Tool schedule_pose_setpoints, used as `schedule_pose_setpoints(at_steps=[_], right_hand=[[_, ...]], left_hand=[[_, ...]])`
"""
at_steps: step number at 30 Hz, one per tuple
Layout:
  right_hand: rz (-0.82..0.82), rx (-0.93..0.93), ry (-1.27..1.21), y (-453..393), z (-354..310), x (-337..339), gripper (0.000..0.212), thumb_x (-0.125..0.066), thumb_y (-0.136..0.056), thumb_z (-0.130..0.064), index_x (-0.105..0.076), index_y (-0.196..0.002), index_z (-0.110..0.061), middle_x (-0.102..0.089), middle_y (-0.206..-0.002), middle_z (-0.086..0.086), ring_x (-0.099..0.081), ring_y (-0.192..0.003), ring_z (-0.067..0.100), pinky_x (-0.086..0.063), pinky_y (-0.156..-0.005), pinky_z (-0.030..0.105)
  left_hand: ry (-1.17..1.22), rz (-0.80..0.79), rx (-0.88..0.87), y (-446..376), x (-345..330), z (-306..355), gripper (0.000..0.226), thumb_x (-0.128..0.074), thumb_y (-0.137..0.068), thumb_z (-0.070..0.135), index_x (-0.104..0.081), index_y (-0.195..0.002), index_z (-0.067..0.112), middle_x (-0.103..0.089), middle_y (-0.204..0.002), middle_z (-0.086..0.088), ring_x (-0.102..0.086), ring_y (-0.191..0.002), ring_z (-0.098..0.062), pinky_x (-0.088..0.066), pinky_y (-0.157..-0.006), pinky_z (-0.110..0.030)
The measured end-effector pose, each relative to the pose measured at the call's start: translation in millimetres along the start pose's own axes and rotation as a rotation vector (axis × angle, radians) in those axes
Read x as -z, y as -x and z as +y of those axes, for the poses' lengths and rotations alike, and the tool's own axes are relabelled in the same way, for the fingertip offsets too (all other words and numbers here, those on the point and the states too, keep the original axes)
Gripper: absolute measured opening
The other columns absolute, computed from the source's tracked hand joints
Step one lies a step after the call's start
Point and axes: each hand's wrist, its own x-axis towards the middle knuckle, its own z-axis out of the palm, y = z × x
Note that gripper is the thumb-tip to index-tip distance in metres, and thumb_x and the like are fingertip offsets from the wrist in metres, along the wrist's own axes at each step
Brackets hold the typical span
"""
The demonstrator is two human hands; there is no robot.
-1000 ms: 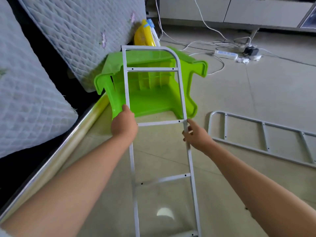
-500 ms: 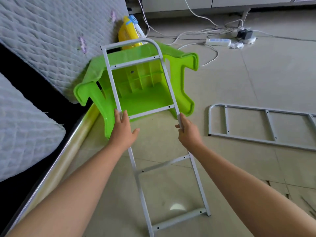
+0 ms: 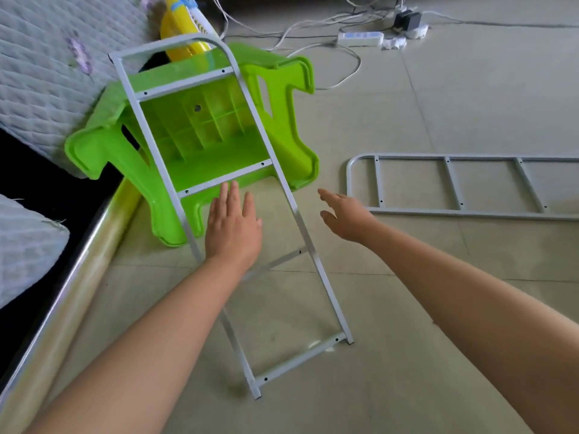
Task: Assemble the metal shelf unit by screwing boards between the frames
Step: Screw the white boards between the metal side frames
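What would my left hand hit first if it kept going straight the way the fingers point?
Probably the frame's crossbar: the left hand is open, its fingertips almost at that rung, with the green stool just behind. Depth is hard to judge from one view.

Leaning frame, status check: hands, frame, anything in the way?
Both hands, left and right, open, holding nothing. Leaning frame propped on green stool. Second frame flat on floor. No boards visible.

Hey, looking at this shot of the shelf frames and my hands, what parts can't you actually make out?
- Second frame, head view: its far end is cut off by the right edge.
- Leaning frame: part of its left rail is hidden behind the left hand.
- Stool: whether the frame touches it cannot be told.
- Yellow item: blurred, mostly behind frame and stool.
- Boards and screws: none in view.
- Right hand: palm side hidden.
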Motion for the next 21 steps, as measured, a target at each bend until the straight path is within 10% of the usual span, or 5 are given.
schedule_pose_setpoints(at_steps=[3,6,12,21], right_hand=[[0.015,-0.102,0.049,28,41,16,0.045,-0.038,-0.096,-0.014,-0.034,-0.141,-0.011,-0.043,-0.142,0.010,-0.041,-0.128,0.027,-0.032,-0.102,0.030],[0.001,-0.238,0.067,75,91,31,0.041,-0.036,-0.097,-0.012,-0.040,-0.138,-0.009,-0.046,-0.140,0.009,-0.041,-0.128,0.025,-0.030,-0.102,0.027],[0.090,-0.520,0.050,200,196,44,0.037,-0.038,-0.095,-0.010,-0.051,-0.129,-0.008,-0.053,-0.133,0.009,-0.047,-0.123,0.025,-0.035,-0.100,0.029],[0.259,-1.085,-0.013,362,343,55,0.034,-0.048,-0.090,-0.016,-0.055,-0.119,-0.001,-0.056,-0.121,0.020,-0.050,-0.112,0.035,-0.044,-0.091,0.038]], left_hand=[[0.048,0.063,-0.242,12,-18,53,0.047,-0.059,-0.086,0.017,-0.049,-0.130,0.002,-0.040,-0.138,-0.030,-0.037,-0.131,-0.039,-0.032,-0.106,-0.045],[0.012,0.029,-0.431,22,-24,114,0.022,-0.068,-0.067,0.013,-0.068,-0.089,0.011,-0.062,-0.083,-0.019,-0.065,-0.073,-0.036,-0.053,-0.062,-0.036],[0.015,-0.239,-0.594,54,-25,248,0.035,-0.038,-0.091,0.008,-0.050,-0.124,0.013,-0.050,-0.124,-0.013,-0.044,-0.117,-0.031,-0.038,-0.092,-0.036],[0.101,-0.426,-0.880,121,-52,408,0.048,-0.039,-0.095,0.015,-0.027,-0.141,0.019,-0.046,-0.125,-0.010,-0.045,-0.115,-0.028,-0.038,-0.077,-0.034]])
